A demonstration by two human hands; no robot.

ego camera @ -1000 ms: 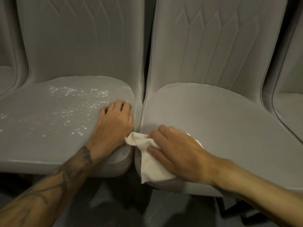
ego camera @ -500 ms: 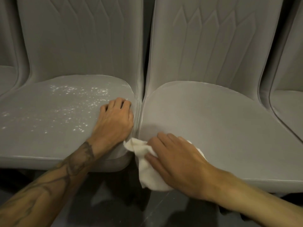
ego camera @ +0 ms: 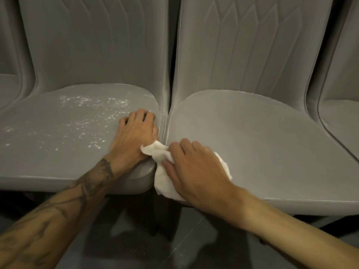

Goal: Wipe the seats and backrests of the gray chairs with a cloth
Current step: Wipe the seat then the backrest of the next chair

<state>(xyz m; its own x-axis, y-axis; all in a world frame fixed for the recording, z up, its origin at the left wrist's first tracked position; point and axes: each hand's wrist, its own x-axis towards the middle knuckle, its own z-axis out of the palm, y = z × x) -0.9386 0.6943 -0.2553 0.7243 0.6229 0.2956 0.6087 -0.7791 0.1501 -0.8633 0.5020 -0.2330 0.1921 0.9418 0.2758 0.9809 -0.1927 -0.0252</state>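
Since half a second ago the right grip (ego camera: 196, 171) and its white cloth (ego camera: 165, 181) have slid a little up from the front lip of the right seat (ego camera: 272, 152), while the left grip (ego camera: 134, 133) has stayed put. White specks (ego camera: 93, 117) dot the left seat (ego camera: 48, 162) from its 9 o'clock side to its middle. At that seat's 3 o'clock edge the left grip rests palm down, knuckles bent, holding nothing. The cloth covers the right seat's 7 o'clock corner, one end draped over the front lip, one tip overlapping the left wrist from this angle. The right grip presses it flat, fingers spread toward 11 o'clock, released rather than clenched. Stitched gray backrests (ego camera: 252, 45) rise at 12 o'clock.
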